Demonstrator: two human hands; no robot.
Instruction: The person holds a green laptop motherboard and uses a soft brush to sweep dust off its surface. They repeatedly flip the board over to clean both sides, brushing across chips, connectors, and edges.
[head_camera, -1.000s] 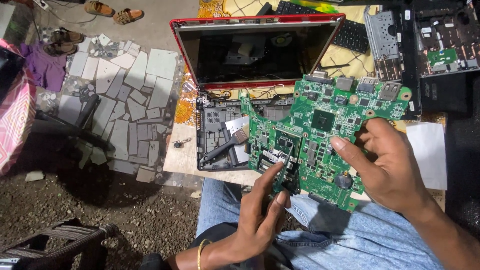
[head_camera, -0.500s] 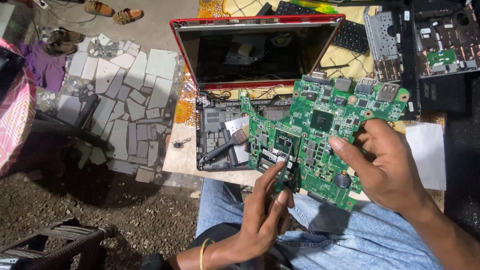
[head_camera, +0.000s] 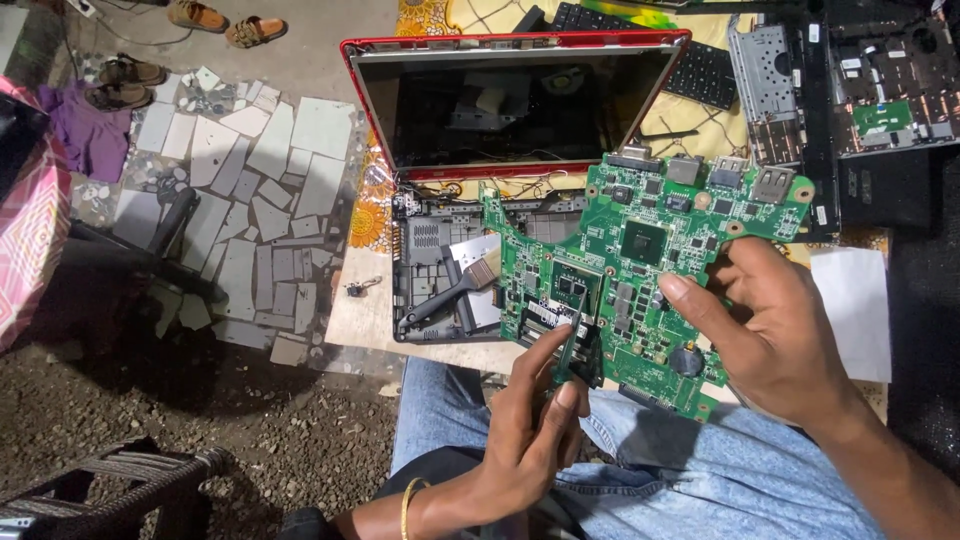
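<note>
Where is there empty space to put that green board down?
Free: the pale tabletop strip left of the opened laptop base, beside a small key; also the white sheet right of the right hand. Crowded: the base, holding a brush, and the back, full of laptop parts.

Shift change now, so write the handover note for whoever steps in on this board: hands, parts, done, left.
Right hand: grips the green board by its right edge, thumb on its face, held above the lap.
Left hand: fingers pinch a small dark module at the board's lower middle.
Laptop base: on the table behind the board, a brush lying in it; red-framed screen stands open behind.
Done: board is out of the base.
Left: module not yet clear of the board.
</note>
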